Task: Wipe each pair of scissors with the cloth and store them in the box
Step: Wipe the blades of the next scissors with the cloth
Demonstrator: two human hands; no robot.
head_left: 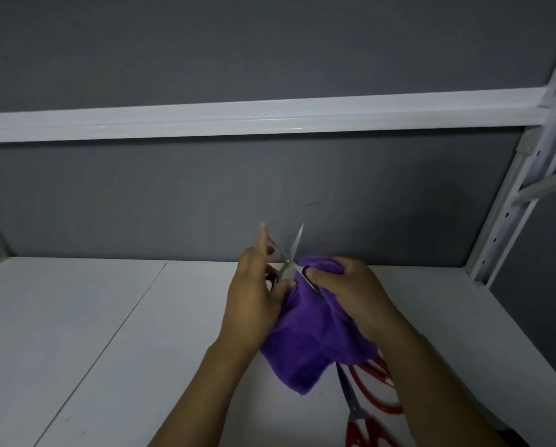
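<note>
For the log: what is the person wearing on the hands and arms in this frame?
Nothing visible. The left hand and right hand are bare: no gloves, rings or watch. The left forearm and right forearm are uncovered to the frame edge.

scissors point(290, 257): bare shiny metal blades | cloth point(309, 343): purple, soft napped fabric, matt | near-right scissors point(364, 411): dark metal blades, glossy red plastic handles | table point(109, 317): smooth white, matt | shelf rail point(238, 119): glossy white painted metal
</note>
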